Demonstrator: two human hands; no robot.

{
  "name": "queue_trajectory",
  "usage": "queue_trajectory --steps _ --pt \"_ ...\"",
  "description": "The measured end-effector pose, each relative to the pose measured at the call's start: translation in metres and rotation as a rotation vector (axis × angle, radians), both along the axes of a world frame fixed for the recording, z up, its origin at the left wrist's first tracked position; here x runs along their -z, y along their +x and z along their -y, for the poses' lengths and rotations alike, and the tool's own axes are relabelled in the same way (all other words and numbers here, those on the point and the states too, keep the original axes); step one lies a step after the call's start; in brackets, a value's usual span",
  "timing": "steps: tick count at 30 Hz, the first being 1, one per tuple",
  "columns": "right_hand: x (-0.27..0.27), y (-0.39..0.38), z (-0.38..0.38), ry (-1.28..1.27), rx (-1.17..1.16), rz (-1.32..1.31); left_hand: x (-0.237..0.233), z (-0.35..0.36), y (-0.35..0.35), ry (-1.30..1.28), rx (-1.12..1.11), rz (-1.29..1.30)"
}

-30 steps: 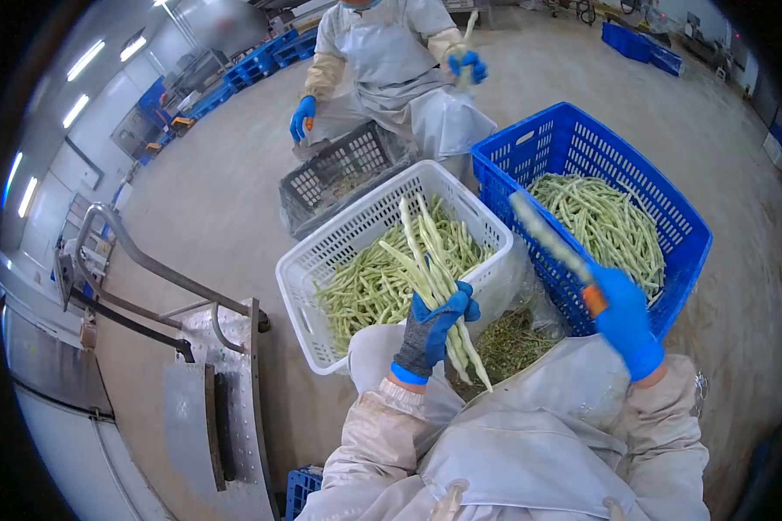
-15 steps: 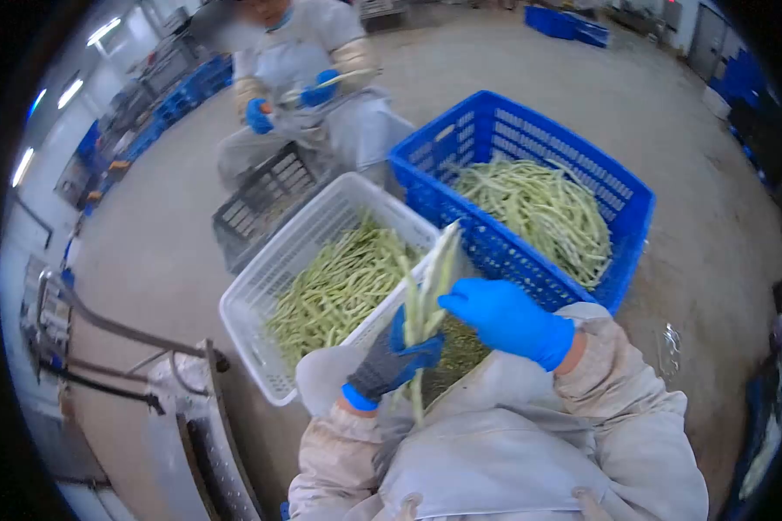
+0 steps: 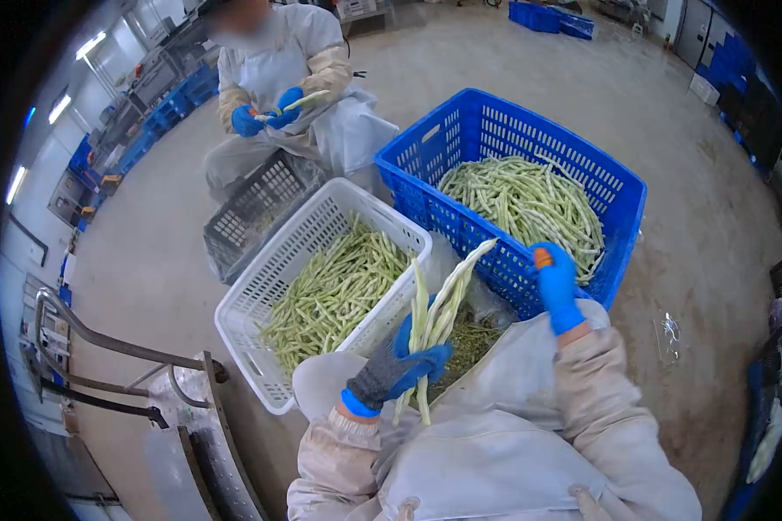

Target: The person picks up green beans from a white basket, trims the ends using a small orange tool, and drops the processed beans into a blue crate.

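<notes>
Left hand had its grip clenched around the lower part of a bunch of long beans – the bunch stood up at a slant over the lap, tips fanning out toward the right hand. That grip was closed too, on an orange handle; couldn't make out any blade past it. The right hand sat just at the near wall of the blue crate, which was loaded with more beans. Under the bunch, between the knees, was a pile of green scraps on clear plastic. Left of that, a white basket full of beans, touching the blue crate at one corner. Further out on the floor was a black basket – and behind it a co-worker whose blue-gloved hands held a single bean.
</notes>
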State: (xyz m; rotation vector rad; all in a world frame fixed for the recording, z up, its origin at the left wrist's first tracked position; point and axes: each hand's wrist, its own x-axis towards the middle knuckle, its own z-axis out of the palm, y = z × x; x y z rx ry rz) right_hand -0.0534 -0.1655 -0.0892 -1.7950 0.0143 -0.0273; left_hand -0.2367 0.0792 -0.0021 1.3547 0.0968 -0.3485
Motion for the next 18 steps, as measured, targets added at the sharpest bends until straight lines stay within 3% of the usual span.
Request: queue_trajectory --steps 1,3,5,9,12,14,18 --pt "-0.004 0.000 0.001 0.010 -0.004 -0.003 -0.005 -0.004 -0.005 0.054 0.011 -0.016" --pt "-0.021 -0.005 0.010 -0.225 -0.318 0.347 -0.004 -0.009 -0.008 0.004 0.005 -0.048" --pt "-0.069 -0.033 -0.018 -0.257 -0.482 0.555 -0.004 -0.012 -0.009 -0.105 0.021 -0.071" --pt "-0.089 -0.052 -0.048 -0.043 -0.693 0.406 -0.010 -0.010 -0.008 -0.128 0.050 -0.117" --pt "-0.082 -0.047 -0.056 -0.225 -0.710 0.512 -0.011 -0.011 -0.006 -0.121 0.098 -0.066" --pt "-0.078 -0.044 -0.057 -0.122 -0.862 0.251 -0.006 -0.014 -0.006 -0.071 0.082 -0.046" --pt "-0.096 -0.047 -0.051 -0.214 -0.866 0.210 0.011 -0.026 -0.010 0.099 -0.014 -0.034"
